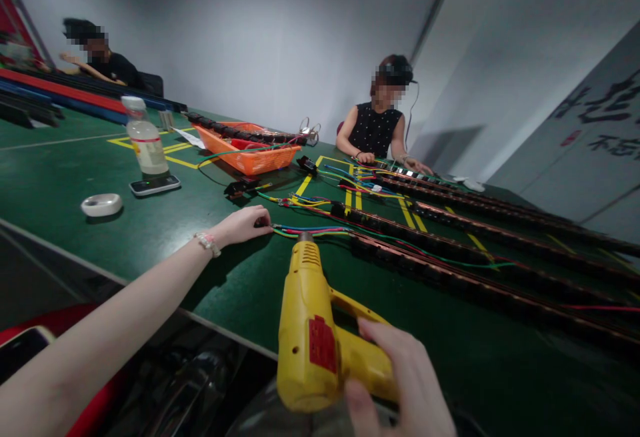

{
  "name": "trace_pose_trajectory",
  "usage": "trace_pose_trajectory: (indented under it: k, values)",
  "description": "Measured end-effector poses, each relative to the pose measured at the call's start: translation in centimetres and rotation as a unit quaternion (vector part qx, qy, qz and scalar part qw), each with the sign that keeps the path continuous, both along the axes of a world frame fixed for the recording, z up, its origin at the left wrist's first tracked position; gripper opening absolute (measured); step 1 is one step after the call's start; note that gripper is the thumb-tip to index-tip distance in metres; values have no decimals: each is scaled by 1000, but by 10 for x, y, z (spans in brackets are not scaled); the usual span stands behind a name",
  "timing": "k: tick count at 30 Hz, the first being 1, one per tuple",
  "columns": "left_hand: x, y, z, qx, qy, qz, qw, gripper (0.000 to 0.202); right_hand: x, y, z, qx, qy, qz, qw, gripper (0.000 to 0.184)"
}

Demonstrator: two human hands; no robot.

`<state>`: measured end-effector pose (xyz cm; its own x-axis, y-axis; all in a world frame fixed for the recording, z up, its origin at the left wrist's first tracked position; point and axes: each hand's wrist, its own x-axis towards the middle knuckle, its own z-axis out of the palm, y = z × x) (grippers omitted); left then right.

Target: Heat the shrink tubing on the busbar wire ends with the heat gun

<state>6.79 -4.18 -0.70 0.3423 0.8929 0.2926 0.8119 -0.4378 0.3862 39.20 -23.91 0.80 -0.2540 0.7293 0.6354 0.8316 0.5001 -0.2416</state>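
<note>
My right hand (405, 377) is wrapped round the handle of a yellow heat gun (305, 317) with a red patch on its side. The nozzle points away from me, close to a bundle of coloured wires (315, 230). At the left end of that bundle my left hand (250, 225) has its fingers closed on the wire ends. Blue, red and yellow-green wires run right from there into a long dark strip with copper-coloured bars (430, 270). The exact tips between my left fingers are partly hidden.
An orange basket (270, 161) holds another dark strip. A bottle (147, 140), a phone (155, 185) and a white case (101, 205) stand to the left. More wired strips (475, 227) lie to the right. Across the green table (220, 297) a person (377, 127) handles parts; another person (107, 63) sits far left.
</note>
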Motion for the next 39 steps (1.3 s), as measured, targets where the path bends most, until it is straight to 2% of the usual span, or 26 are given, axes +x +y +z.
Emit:
trace_pose_trajectory:
  k: [4,7,9,11,15,19,24,29,39]
  values:
    - [1,3,0,-12,-23,-5,1000,34,-29,18,-5,-65,-20,36,997,66]
    - [0,5,-2,-37,-53,9,998,37,-45,19,0,-88,-41,40,994,102]
    - [-1,7,-3,-54,-62,20,996,39,-56,16,5,-95,-45,33,994,120]
    - [-1,8,-4,-62,-67,22,996,40,-68,14,9,-121,-46,43,991,126]
    - [1,7,-1,-66,-88,16,994,44,-92,13,13,-181,-42,71,980,124]
    - [4,4,2,-93,-134,5,987,47,-103,15,13,-207,-34,87,974,125]
    - [5,4,2,-138,-184,-1,973,50,-92,21,11,-201,-18,96,975,127]
    - [6,3,5,-155,-197,5,968,48,-62,23,7,-184,-17,88,979,124]
    - [2,8,-1,-157,-198,10,968,41,4,27,1,-115,-34,-15,993,105]
